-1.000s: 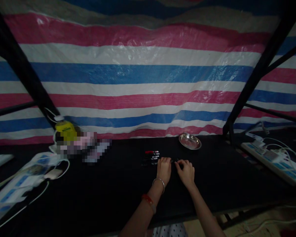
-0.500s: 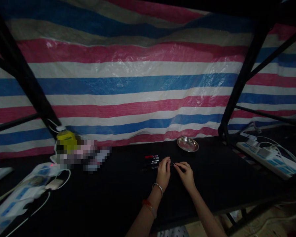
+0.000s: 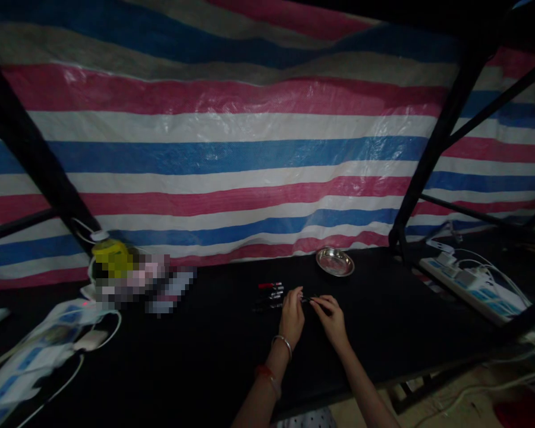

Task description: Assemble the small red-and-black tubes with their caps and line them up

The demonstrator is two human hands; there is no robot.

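My left hand (image 3: 293,316) and my right hand (image 3: 332,320) are close together above the black table, fingers pinched. Between their fingertips is a small dark thin piece (image 3: 307,298), too small and dim to name. Just left of my left hand lie several small pen-like items in a stack of rows, the top one with a red part (image 3: 267,286) and silver ends, the others dark with silver parts (image 3: 276,294). Beyond my hands, near the striped sheet, a round shiny metal dish (image 3: 334,262) rests on the table.
A power strip with cables (image 3: 31,356) runs along the left, near a yellow bottle (image 3: 112,257) and blurred items. Another power strip (image 3: 468,291) lies at the right. Black frame posts flank the striped sheet (image 3: 249,154).
The whole view has shifted slightly, moving the dish and bottle a little leftward in the picture. My hands stay together, fingertips still at the small dark piece.
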